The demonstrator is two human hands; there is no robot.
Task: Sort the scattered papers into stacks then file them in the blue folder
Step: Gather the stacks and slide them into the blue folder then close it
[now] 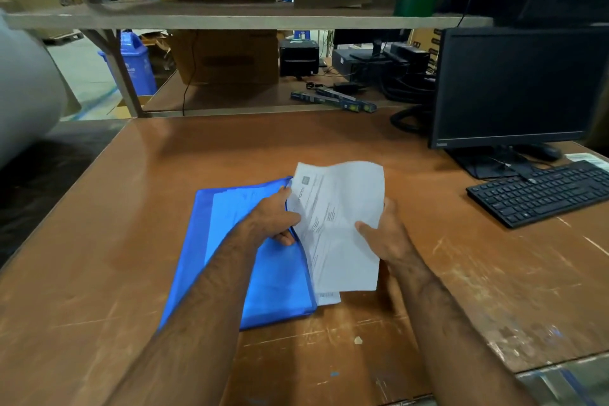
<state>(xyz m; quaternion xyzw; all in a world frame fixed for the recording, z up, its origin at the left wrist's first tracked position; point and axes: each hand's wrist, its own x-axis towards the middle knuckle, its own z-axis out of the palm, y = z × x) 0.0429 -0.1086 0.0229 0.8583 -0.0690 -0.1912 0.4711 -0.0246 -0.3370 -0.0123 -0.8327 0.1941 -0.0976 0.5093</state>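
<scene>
Both forearms reach over the table: left hand grips the blue folder (open edge), right hand pinches the papers, half tucked inside it.

Papers half inside the blue folder, middle of the frame.
My left hand pinches the open edge of the blue folder on the brown table; my right hand grips the printed papers, whose left edge sits inside the opening.
</scene>
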